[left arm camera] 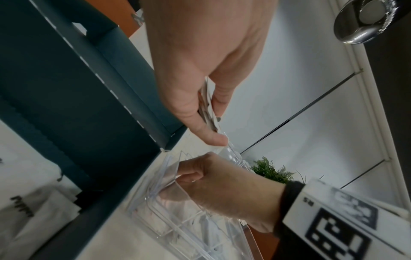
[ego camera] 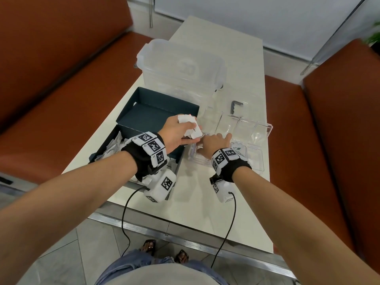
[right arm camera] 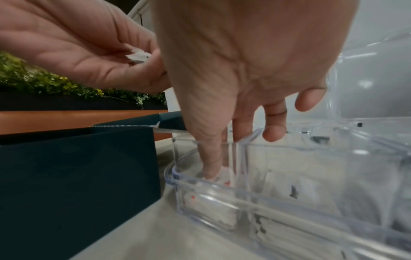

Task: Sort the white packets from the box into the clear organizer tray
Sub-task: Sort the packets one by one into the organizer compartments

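on the pale table [ego camera: 207,194], a dark teal box [ego camera: 156,112] stands open on the left with loose white packets [ego camera: 115,146] heaped at its near end, and the clear organizer tray [ego camera: 259,132] sits just beside it on the right, its lid thrown back. the left hand [ego camera: 176,131] hangs over the gap between box and tray, its grip closed on a small bundle of white packets [ego camera: 190,125] pinched between thumb and fingers; the left wrist view shows the stack edge-on in that pinch [left arm camera: 206,105]. the right hand [ego camera: 213,144] reaches down into the tray's near-left compartment. from the right wrist view its fingers [right arm camera: 210,158] point straight down inside the clear walls, the tip pressing on a white packet [right arm camera: 222,176] lying at the bottom; nothing is curled round, so this grip is open and only pressing. more white packets lie flat in the neighbouring compartments [right arm camera: 295,190], seen blurred through the plastic. behind the box stands a large clear lidded container [ego camera: 181,70], and a dark grey handle-shaped piece [ego camera: 236,106] lies beyond the tray. orange-brown seats [ego camera: 51,58] flank the table on both sides.
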Demonstrator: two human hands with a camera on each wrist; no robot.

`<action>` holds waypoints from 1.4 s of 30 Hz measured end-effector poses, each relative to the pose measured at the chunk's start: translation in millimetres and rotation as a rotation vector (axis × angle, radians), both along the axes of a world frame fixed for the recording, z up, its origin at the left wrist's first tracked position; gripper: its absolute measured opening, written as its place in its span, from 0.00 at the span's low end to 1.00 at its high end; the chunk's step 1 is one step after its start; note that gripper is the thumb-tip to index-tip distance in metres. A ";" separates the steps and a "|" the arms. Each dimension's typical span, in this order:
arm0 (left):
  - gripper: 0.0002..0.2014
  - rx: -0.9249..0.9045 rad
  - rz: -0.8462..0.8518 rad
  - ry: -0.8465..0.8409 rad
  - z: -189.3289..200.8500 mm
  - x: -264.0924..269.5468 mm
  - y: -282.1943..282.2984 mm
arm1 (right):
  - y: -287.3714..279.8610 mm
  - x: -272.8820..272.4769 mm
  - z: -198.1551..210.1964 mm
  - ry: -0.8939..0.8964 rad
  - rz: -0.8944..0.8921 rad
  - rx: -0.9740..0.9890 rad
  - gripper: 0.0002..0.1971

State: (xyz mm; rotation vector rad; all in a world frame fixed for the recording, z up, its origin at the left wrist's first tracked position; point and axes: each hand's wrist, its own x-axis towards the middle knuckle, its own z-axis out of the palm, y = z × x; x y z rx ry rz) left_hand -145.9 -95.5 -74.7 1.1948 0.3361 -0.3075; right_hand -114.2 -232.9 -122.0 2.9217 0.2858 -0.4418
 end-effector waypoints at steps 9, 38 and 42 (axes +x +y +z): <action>0.19 0.042 -0.004 -0.031 -5.3 -0.4 -1.3 | -4.1 -5.2 5.5 -0.057 -0.062 0.127 0.14; 0.18 0.333 -0.361 -0.246 -2.7 -1.0 -66.7 | -106.5 -46.5 64.5 0.035 -0.568 1.481 0.08; 0.17 0.323 -0.348 -0.247 -3.4 1.5 -68.8 | -110.5 -41.9 67.4 0.048 -0.515 1.445 0.07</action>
